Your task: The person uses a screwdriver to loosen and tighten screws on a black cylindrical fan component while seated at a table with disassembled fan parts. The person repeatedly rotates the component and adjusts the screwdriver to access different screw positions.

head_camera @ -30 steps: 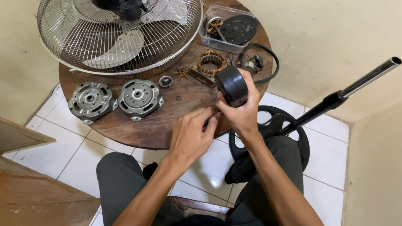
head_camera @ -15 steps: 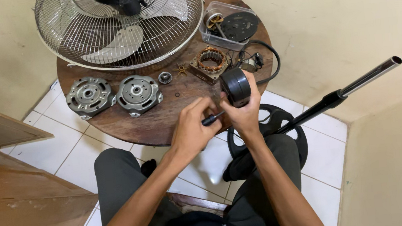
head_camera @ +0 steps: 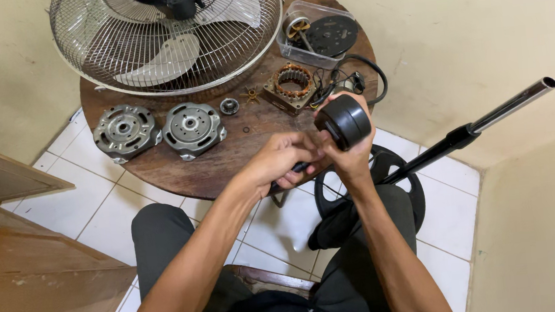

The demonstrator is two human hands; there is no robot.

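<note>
My right hand (head_camera: 349, 159) grips a black cylindrical rotor (head_camera: 344, 122) and holds it up over the near edge of the round wooden table (head_camera: 223, 158). My left hand (head_camera: 285, 162) is closed around a dark tool handle (head_camera: 299, 169) that points at the rotor's near end. Just beyond the rotor on the table lie a copper-wound stator (head_camera: 292, 84) and a black cable (head_camera: 368, 72).
Two grey metal motor covers (head_camera: 127, 130) (head_camera: 193, 127), a small bearing (head_camera: 229, 105) and an orange star-shaped part (head_camera: 251, 96) lie on the table. A fan grille with blades (head_camera: 171, 37) fills the back. A clear box (head_camera: 320, 33) stands back right. A fan stand pole (head_camera: 485, 124) leans right.
Both hands and the rotor have shifted slightly. My left hand has come in closer to the rotor with the tool.
</note>
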